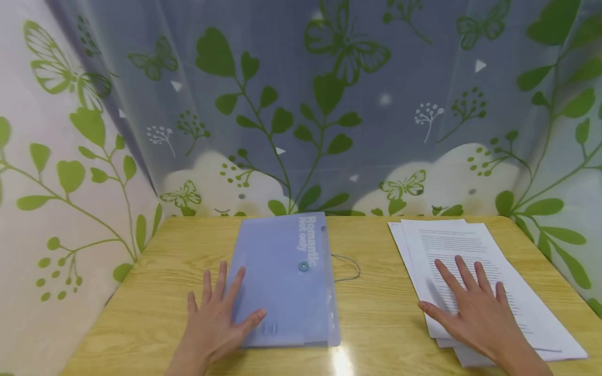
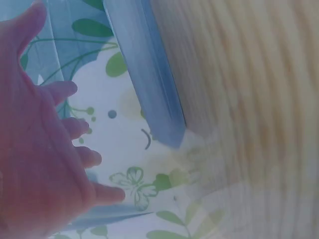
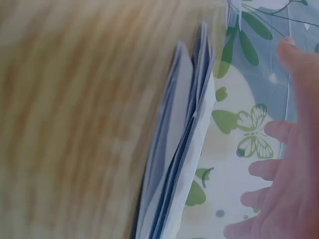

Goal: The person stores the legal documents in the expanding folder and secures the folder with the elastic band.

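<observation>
A translucent blue file folder (image 1: 277, 282) lies on the wooden table, with white lettering, a round blue button (image 1: 303, 266) and a loose elastic cord (image 1: 358, 269) on its right side. My left hand (image 1: 213, 313) is spread over the folder's lower left edge. In the left wrist view the left hand (image 2: 45, 139) stands apart from the folder (image 2: 149, 74). A stack of printed paper sheets (image 1: 451, 243) lies to the right, its sheets slightly fanned. Above it my right hand (image 1: 479, 316) is spread, fingers straight. The right wrist view shows the right hand (image 3: 284, 184) apart from the papers (image 3: 187, 134).
The wooden table (image 1: 371, 313) reaches back to a curtain (image 1: 338, 130) printed with green leaves and butterflies. Similar cloth hangs at the left (image 1: 61, 183) and right sides. Bare wood separates the folder from the papers.
</observation>
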`<action>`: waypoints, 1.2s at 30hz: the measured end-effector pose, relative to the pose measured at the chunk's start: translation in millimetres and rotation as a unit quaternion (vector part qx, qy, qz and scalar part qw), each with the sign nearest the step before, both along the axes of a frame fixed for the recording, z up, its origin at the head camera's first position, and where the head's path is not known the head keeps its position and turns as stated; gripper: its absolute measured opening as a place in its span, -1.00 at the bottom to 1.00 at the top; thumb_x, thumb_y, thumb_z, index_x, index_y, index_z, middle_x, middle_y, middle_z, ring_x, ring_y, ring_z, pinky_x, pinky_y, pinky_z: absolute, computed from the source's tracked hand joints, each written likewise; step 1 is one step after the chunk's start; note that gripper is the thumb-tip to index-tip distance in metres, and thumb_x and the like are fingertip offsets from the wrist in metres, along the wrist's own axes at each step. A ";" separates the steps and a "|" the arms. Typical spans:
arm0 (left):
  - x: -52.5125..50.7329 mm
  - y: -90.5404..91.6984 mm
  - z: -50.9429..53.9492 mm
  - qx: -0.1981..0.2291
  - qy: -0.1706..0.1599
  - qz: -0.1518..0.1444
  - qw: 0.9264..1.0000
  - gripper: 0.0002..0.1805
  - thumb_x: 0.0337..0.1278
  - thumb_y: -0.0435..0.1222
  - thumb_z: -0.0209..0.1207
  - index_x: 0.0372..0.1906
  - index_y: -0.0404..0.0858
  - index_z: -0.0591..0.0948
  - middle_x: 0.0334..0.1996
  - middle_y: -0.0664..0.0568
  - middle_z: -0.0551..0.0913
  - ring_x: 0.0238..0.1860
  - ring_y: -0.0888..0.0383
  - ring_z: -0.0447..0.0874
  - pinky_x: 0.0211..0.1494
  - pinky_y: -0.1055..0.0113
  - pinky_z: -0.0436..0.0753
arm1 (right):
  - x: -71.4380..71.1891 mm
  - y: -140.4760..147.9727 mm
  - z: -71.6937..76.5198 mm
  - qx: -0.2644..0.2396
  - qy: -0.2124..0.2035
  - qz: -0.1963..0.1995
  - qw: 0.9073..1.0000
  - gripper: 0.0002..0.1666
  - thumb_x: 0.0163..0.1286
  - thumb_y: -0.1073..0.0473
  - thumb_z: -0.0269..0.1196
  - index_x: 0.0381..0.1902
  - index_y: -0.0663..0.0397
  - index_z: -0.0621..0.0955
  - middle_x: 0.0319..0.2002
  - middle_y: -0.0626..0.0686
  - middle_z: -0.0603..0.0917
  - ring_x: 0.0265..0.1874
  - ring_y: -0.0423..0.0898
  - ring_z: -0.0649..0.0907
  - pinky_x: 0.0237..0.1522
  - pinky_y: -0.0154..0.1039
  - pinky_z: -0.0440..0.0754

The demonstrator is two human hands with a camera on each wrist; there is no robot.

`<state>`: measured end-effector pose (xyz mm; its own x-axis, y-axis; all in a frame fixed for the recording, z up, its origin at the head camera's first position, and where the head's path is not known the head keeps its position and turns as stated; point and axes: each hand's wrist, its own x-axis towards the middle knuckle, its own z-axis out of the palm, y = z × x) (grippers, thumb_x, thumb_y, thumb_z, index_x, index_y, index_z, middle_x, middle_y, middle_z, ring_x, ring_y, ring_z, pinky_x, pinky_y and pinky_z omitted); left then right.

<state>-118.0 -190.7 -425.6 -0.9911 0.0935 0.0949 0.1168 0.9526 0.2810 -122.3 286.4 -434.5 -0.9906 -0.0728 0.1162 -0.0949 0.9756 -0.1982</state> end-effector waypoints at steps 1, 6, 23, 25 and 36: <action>-0.6 1.4 -0.6 0.011 -0.003 -0.003 1.000 0.02 0.19 0.43 0.03 0.64 0.04 0.12 0.66 -0.22 -0.08 0.60 -0.49 -0.19 0.36 -0.66 -0.03 | -0.4 -1.0 0.6 -0.006 -0.005 0.004 1.000 0.14 0.30 -0.58 0.12 0.65 -0.18 0.12 0.60 0.39 0.08 0.48 0.61 0.08 0.18 0.70 0.03; -6.2 10.5 -2.6 0.046 -0.003 -0.023 0.999 0.01 0.21 0.39 0.07 0.65 0.04 0.12 0.67 -0.22 -0.10 0.61 -0.47 -0.15 0.37 -0.63 0.03 | -3.9 -6.6 2.9 -0.021 -0.009 0.024 0.999 0.12 0.30 -0.55 0.15 0.64 -0.19 0.15 0.60 0.36 0.11 0.50 0.55 0.11 0.20 0.68 0.09; -31.7 43.2 -1.3 0.049 -0.044 -0.059 0.996 -0.01 0.22 0.39 0.04 0.64 0.03 0.14 0.64 -0.26 -0.01 0.60 -0.44 -0.06 0.44 -0.54 0.10 | -20.8 -36.0 6.5 -0.042 0.011 0.085 0.995 0.00 0.37 -0.45 0.18 0.60 -0.13 0.25 0.55 0.35 0.25 0.47 0.48 0.26 0.22 0.61 0.27; -35.8 47.4 -1.5 0.054 -0.046 -0.065 0.995 -0.02 0.22 0.38 0.05 0.64 0.02 0.16 0.64 -0.26 0.00 0.60 -0.44 -0.05 0.43 -0.54 0.11 | -23.1 -37.2 4.7 -0.048 0.018 0.099 0.994 -0.02 0.37 -0.42 0.20 0.58 -0.08 0.29 0.53 0.36 0.27 0.46 0.48 0.29 0.21 0.59 0.31; -55.0 63.0 0.1 0.060 -0.070 -0.085 0.992 -0.03 0.21 0.35 0.10 0.62 -0.01 0.19 0.63 -0.30 0.02 0.60 -0.45 -0.04 0.46 -0.51 0.10 | -36.6 -50.0 -1.3 -0.080 0.011 0.147 0.986 -0.11 0.39 -0.36 0.23 0.54 -0.10 0.36 0.53 0.32 0.30 0.47 0.42 0.33 0.25 0.44 0.42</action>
<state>-173.0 -127.8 -425.5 -0.9661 0.2571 -0.0230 0.2246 0.8814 0.4156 -158.9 236.4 -435.8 -0.9267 -0.3347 0.1710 -0.3744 0.8620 -0.3417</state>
